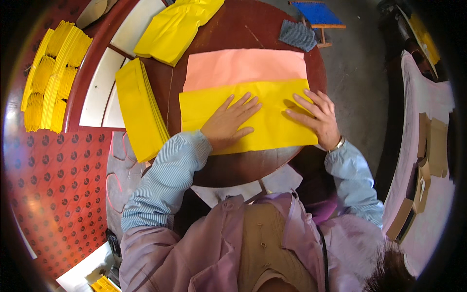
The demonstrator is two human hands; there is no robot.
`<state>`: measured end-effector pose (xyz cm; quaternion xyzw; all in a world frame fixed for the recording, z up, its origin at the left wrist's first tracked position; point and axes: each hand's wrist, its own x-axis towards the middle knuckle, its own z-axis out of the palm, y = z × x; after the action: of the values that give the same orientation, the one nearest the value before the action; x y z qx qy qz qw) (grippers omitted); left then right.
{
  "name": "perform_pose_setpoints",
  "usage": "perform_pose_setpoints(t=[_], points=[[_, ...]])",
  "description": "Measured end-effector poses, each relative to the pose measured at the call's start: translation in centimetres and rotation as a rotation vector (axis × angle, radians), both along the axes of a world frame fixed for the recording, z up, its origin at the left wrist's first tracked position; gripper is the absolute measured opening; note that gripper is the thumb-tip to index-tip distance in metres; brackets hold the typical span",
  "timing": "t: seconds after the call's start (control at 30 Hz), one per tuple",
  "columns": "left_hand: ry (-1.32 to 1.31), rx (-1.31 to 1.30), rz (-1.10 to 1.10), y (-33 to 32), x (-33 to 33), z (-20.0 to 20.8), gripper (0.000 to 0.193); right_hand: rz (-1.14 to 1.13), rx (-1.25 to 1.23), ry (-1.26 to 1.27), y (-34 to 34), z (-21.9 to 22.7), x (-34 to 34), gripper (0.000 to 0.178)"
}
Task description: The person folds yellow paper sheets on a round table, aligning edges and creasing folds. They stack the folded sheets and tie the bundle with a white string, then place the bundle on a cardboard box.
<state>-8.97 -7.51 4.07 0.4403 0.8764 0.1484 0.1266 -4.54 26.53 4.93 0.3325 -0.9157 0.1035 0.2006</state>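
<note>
My left hand (229, 122) lies flat with spread fingers on the left half of a yellow sheet (265, 131). On the right half of the same sheet rests my right hand (321, 119), its fingers apart and pointing up and left. Neither hand grips anything. The yellow sheet overlaps the lower part of a salmon-pink sheet (243, 65), whose upper band shows beyond it. Whether they are paper or thin cloth I cannot tell. Left of my left hand leans a folded stack of yellow sheets (138, 109).
The round dark-red table (231, 27) carries another rumpled yellow piece (177, 29) at the far left and a grey ridged cloth (297, 35) at the far right. A blue-topped stool (318, 13) stands beyond. Yellow bundles (53, 78) sit far left; cardboard boxes (437, 146) lie right.
</note>
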Motion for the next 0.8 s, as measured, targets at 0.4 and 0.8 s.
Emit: perform_pose_setpoints(t=[0.4, 0.8], points=[[-0.243, 0.035, 0.023, -10.2, 1.0, 4.1, 0.048, 0.121, 0.006, -0.478, 1.3, -2.0, -1.2, 0.044], [-0.642, 0.559, 0.448, -13.8, 1.9, 0.9, 0.053, -0.091, -0.479, -0.863, 2.5, -2.3, -3.4, 0.033]])
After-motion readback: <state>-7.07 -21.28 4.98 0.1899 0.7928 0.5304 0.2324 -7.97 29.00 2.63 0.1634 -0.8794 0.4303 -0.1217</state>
